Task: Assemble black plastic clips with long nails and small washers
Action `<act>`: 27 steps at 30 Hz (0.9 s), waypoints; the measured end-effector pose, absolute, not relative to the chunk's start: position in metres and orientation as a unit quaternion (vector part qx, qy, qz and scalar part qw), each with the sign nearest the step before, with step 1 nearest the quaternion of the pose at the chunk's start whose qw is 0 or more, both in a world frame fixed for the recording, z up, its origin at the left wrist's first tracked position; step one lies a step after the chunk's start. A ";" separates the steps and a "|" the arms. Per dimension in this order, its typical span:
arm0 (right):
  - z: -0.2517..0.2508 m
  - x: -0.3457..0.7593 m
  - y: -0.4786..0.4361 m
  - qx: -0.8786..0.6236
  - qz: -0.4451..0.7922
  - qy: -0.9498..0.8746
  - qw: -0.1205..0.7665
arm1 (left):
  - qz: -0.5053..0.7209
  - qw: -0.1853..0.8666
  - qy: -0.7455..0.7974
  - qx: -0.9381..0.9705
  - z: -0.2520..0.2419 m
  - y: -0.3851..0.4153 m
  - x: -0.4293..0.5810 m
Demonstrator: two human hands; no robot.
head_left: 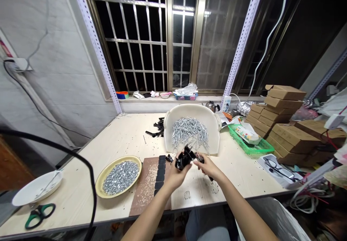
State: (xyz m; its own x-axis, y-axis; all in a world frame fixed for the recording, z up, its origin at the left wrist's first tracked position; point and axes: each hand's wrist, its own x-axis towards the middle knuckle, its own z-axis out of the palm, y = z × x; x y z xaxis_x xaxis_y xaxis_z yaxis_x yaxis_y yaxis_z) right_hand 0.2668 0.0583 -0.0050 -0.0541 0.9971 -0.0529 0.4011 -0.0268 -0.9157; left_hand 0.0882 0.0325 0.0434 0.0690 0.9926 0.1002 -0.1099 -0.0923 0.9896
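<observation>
My left hand (177, 174) is closed around a bunch of black plastic parts (184, 158), in front of the white basin. My right hand (208, 167) meets it from the right, fingers curled round a dark piece (200, 158) whose kind I cannot make out. Just behind both hands stands the cream-white basin (214, 145), tilted towards me, with a heap of long silvery screws or nails (189, 130). To the left of my left hand, a row of black rectangular pieces (160, 172) lies along the edge of a brown board (143, 186).
A yellow bowl (99, 186) of small metal pieces stands left of the board. Farther left are a white plate (24, 196) and green-handled scissors (40, 215). More black parts (155, 129) lie behind. Rightward are a green basket (260, 149), glasses (279, 168) and cardboard boxes (292, 136).
</observation>
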 end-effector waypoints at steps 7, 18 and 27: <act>-0.040 0.273 0.059 -0.652 0.299 -0.631 0.296 | 0.522 0.541 0.458 0.474 0.022 0.036 0.105; -0.008 0.259 0.058 -0.476 0.435 -0.611 0.458 | 0.478 0.581 0.413 0.514 0.003 0.042 0.117; -0.040 0.262 0.069 -0.554 0.389 -0.560 0.478 | 0.452 0.631 0.442 0.449 -0.016 0.055 0.111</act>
State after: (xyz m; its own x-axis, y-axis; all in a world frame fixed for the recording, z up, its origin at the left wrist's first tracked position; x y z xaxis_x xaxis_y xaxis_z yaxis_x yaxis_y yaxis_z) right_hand 0.2622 0.0692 -0.0401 0.0703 0.9921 0.1035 0.2480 0.0831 -0.9652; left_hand 0.1113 0.0554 -0.0163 0.1999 0.9678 -0.1529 -0.1741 0.1887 0.9665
